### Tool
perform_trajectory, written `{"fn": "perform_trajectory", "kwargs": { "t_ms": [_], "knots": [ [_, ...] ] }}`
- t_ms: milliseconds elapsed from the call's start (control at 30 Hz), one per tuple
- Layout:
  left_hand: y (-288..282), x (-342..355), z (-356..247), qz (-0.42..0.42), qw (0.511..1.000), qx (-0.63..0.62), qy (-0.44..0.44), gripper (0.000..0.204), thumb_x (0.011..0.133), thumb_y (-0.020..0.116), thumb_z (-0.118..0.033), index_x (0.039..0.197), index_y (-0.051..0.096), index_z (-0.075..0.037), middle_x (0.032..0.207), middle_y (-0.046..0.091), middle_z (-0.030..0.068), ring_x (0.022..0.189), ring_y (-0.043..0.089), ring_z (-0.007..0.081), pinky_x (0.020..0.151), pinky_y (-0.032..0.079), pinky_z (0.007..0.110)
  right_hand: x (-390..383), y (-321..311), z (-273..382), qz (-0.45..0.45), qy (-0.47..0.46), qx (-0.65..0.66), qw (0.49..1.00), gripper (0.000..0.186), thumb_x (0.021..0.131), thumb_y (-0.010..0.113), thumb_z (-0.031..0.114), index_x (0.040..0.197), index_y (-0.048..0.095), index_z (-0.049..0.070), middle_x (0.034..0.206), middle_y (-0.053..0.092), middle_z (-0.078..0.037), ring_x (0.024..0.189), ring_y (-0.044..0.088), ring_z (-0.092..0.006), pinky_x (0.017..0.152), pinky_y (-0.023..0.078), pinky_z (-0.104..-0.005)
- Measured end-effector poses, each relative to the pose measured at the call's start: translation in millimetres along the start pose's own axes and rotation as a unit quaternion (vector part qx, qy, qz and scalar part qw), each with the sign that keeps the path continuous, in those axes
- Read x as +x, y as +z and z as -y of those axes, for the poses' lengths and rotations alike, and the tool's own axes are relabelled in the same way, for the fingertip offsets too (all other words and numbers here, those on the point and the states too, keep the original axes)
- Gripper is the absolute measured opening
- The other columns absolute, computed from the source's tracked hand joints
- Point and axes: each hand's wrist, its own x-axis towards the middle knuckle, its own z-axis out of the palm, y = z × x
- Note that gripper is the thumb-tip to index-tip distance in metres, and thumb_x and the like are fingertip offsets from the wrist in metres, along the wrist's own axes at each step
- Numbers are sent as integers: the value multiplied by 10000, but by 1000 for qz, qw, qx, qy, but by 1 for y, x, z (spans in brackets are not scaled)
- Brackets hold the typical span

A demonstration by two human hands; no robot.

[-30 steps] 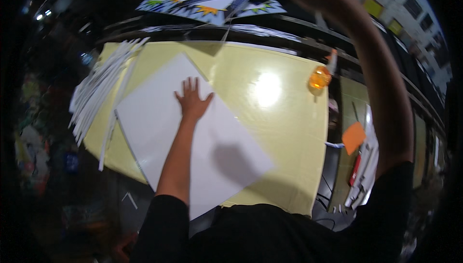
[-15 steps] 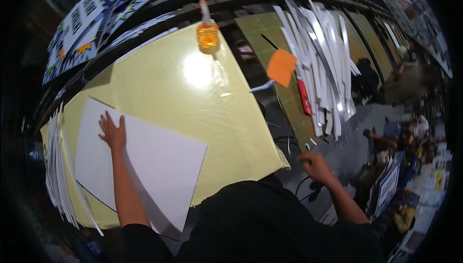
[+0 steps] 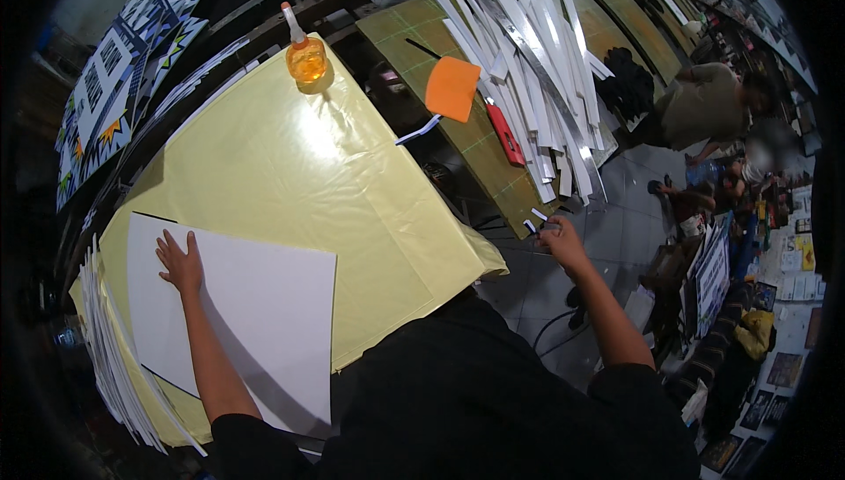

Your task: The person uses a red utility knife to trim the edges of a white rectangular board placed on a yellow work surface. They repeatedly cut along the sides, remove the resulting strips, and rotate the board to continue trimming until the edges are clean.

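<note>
My left hand [image 3: 180,262] lies flat with spread fingers on a white sheet or board [image 3: 273,304] on the yellow-covered table [image 3: 255,163]. To the right, my right hand [image 3: 561,241] is closed at the near end of a greenish-brown board [image 3: 493,185]. Its fingertips pinch a small dark thing I cannot make out. Just beside them are small white scraps [image 3: 539,214]. Further up that board lie a red cutter knife [image 3: 505,134] and an orange scraper [image 3: 452,88].
A spray bottle of orange liquid [image 3: 306,62] stands at the table's far corner. Long white strips [image 3: 497,27] lie piled on the board, a metal strip across them. More strips [image 3: 110,366] line the left edge. Another person [image 3: 695,109] is at the far right, above the tiled floor.
My right hand has reached forward to the board's near end, and its fingertips have come to the small scraps. My left hand stays flat on the white sheet. The whole view has shifted.
</note>
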Motion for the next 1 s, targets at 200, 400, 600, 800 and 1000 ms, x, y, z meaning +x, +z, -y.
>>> {"fn": "perform_trajectory", "kwargs": {
  "t_ms": [200,400,600,800,1000],
  "knots": [
    [0,-4,-2,-7,1000,-1,8,821,943,449,-631,1575,194,-174,1644,144,133,1514,118,336,1110,127,720,-16,23,38,-67,110,189,973,677,934,670,230,1441,274,18,846,612,-62,792,662,-170,677,526,-286],
    [-10,-8,-10,6,1000,-3,-1,825,935,466,-629,1573,206,-176,1644,150,124,1514,123,328,1116,132,709,-42,19,85,-6,72,106,992,777,916,695,388,1452,313,-25,931,614,-85,764,649,-162,629,510,-273],
    [-9,-9,-9,4,1000,-10,-2,823,935,466,-628,1575,204,-181,1646,146,117,1515,120,325,1123,125,700,-27,9,108,12,-27,-154,988,479,881,711,366,1124,586,-28,782,636,-79,687,659,-168,606,493,-272],
    [-11,-10,-10,2,1000,-4,-3,821,939,462,-629,1575,202,-180,1647,142,118,1516,114,326,1123,123,701,29,31,134,48,-112,-149,981,250,846,701,196,913,613,-28,728,641,-74,655,654,-165,600,505,-283],
    [-9,-9,-12,-4,1000,-12,7,819,938,469,-624,1573,207,-179,1644,153,124,1513,127,332,1117,131,705,65,59,128,61,-73,-114,989,196,874,686,160,935,593,-1,781,638,-66,680,633,-140,605,512,-284]
  ]
}}
